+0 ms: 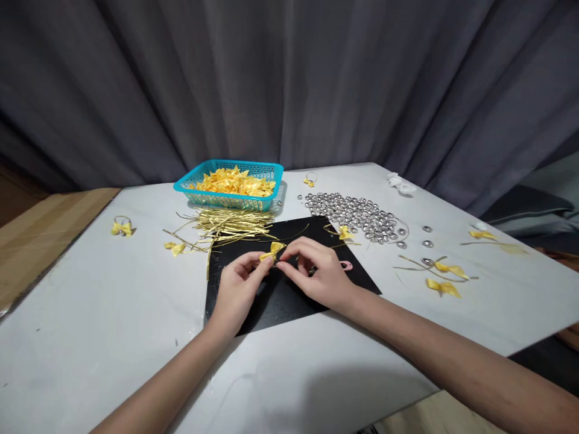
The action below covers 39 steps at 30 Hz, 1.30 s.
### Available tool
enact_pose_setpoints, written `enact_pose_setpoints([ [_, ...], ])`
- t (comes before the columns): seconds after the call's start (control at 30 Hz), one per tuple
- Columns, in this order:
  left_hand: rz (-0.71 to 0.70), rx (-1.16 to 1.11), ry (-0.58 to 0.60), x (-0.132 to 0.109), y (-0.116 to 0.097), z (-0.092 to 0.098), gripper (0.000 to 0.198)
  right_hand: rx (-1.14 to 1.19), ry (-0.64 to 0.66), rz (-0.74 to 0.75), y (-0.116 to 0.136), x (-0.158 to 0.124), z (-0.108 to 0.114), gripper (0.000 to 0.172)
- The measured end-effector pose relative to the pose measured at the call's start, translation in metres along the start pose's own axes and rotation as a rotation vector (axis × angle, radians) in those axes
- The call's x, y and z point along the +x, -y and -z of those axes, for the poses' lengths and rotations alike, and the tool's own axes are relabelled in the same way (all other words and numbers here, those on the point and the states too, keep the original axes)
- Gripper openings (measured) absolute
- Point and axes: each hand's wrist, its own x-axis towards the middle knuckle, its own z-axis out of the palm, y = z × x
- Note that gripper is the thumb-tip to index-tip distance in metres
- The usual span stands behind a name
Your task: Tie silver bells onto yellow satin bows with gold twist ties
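Note:
Over the black mat (266,313), my left hand (239,289) pinches a small yellow ribbon bow (272,251) between thumb and fingers. My right hand (316,271) is closed at the bow's right side, its thumb and forefinger tips together. What sits between those tips is too small to make out. A pink loop handle (346,266) shows just behind my right hand; the rest of that tool is hidden, and I cannot tell whether it lies on the mat or in the hand. Beyond the fingers, another yellow bow (344,232) with a gold tie lies at the mat's far edge.
A turquoise basket (181,185) of yellow bows stands at the back, with a pile of gold twist ties (235,223) before it. Silver teardrop beads (353,211) spread right of centre. Loose bows (443,287) lie at right, a finished-looking ring with bow (121,227) at left, cardboard (49,235) beyond.

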Motion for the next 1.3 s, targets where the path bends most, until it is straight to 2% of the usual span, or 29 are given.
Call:
enact_pose_setpoints([
  [0.1, -0.007, -0.003, 0.004, 0.000, 0.000, -0.001, 0.018, 0.037, 0.023, -0.121, 0.003, -0.001, -0.004, 0.013],
  [0.27, -0.035, 0.000, -0.030, -0.002, 0.001, 0.000, 0.018, 0.086, 0.056, -0.147, 0.005, 0.000, -0.005, 0.014],
  [0.47, -0.004, 0.043, 0.056, 0.000, 0.001, 0.000, 0.019, 0.187, -0.019, -0.295, 0.010, 0.001, -0.009, 0.016],
  [0.57, 0.007, 0.067, 0.067, 0.001, 0.002, 0.000, 0.020, 0.234, -0.096, -0.368, 0.012, 0.001, -0.006, 0.017],
  [0.73, 0.011, 0.085, 0.041, 0.001, 0.003, 0.002, 0.022, 0.496, -0.205, -0.566, 0.010, 0.005, 0.004, 0.020],
  [0.83, 0.021, 0.107, 0.046, 0.001, 0.004, 0.002, 0.022, 0.715, -0.196, -0.640, 0.008, 0.008, 0.009, 0.020],
  [0.93, 0.032, 0.136, 0.065, 0.002, 0.003, 0.001, 0.022, 0.816, -0.158, -0.667, 0.008, 0.011, 0.013, 0.021],
  [1.03, 0.044, 0.179, 0.109, 0.001, 0.002, -0.001, 0.021, 0.871, -0.130, -0.649, 0.009, 0.013, 0.016, 0.022],
  [1.1, 0.049, 0.224, 0.158, 0.000, 0.001, -0.002, 0.020, 0.828, -0.136, -0.610, 0.011, 0.014, 0.016, 0.023],
  [1.2, 0.024, 0.302, 0.287, -0.002, 0.002, -0.001, 0.017, 0.680, -0.157, -0.549, 0.011, 0.015, 0.015, 0.023],
  [1.3, -0.029, 0.385, 0.422, -0.004, 0.003, 0.000, 0.016, 0.648, -0.114, -0.549, 0.011, 0.014, 0.013, 0.022],
])
